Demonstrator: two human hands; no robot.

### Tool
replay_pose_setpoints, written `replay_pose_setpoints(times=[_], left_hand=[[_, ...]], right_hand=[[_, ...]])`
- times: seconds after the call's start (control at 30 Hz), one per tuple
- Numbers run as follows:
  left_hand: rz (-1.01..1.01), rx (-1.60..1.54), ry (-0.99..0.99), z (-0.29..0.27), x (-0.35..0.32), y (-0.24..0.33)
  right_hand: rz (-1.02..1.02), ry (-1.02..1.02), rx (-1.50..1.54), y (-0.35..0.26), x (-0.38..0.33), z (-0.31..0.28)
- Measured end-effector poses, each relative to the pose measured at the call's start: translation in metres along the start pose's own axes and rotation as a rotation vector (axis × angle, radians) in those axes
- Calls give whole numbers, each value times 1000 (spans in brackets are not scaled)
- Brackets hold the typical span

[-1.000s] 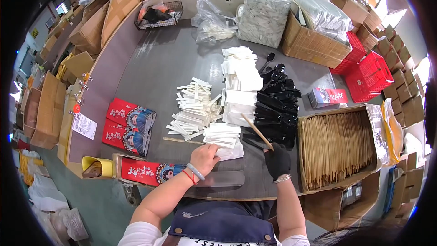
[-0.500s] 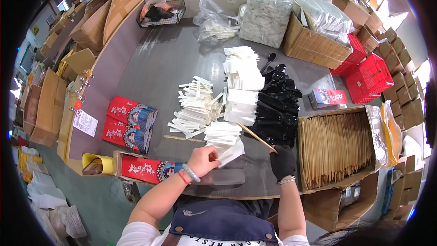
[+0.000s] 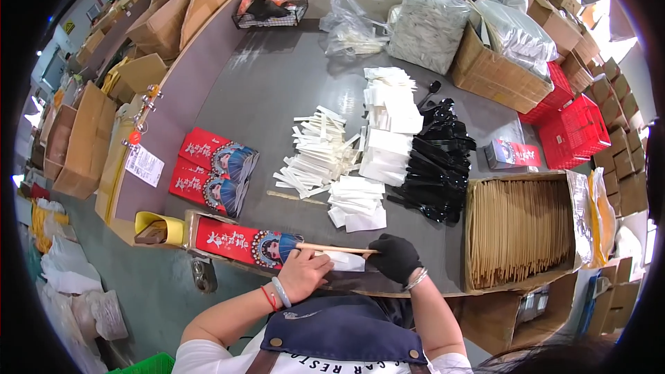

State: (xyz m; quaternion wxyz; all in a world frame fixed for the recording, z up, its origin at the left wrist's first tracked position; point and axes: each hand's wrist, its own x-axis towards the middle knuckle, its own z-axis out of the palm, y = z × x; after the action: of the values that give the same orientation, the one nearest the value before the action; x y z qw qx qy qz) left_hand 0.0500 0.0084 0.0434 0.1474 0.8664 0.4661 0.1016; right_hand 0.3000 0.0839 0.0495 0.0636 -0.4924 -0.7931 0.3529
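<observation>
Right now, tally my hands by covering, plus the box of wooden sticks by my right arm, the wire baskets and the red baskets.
Bare left hand: 1
Gloved right hand: 1
Stick box: 1
Wire basket: 1
Red baskets: 2
Total: 6

Grn floor, gry tbl, bright windows R.

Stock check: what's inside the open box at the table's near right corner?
Thin wooden sticks, packed side by side. They cover the bottom of the box, hiding whatever lies beneath.
</observation>
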Motion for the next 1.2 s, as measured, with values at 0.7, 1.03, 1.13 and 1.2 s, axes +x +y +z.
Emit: replay_pose_setpoints(times=[0.7,1.03,1.13,1.2], left_hand=[[-171,-77,100,-7,-28,-49],[-131,-81,118,0,0,-28],[-104,-57,66,3,7,-28],[-88,-36,52,0,9,-27]], right_hand=[[-115,64,-203,-1,-31,57],[102,318,210,6,-22,80],[78,163,509,-30,2,90],[76,125,636,-35,3,83]])
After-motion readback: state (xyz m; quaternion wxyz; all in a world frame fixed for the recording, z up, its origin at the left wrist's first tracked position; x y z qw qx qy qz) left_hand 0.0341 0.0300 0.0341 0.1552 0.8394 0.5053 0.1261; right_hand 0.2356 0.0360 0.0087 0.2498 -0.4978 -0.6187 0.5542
